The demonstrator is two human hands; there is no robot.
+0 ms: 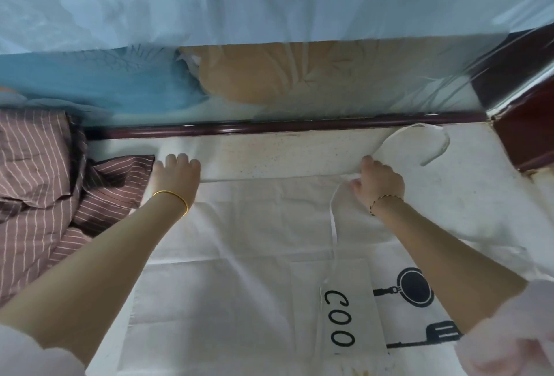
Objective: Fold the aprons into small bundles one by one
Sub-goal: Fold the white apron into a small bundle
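Left grip (177, 173) and right grip (379, 185) each clutch the far fold of the white apron (254, 226). Striped cloth (36, 166) lies just beside it.

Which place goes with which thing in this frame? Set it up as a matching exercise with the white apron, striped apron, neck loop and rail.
Things:
1. white apron
2. striped apron
3. neck loop
4. rail

Places:
A. running along the far edge
B. crumpled at the far left
C. spread out in the middle
D. lying at the far right

Pairs: 1-C, 2-B, 3-D, 4-A
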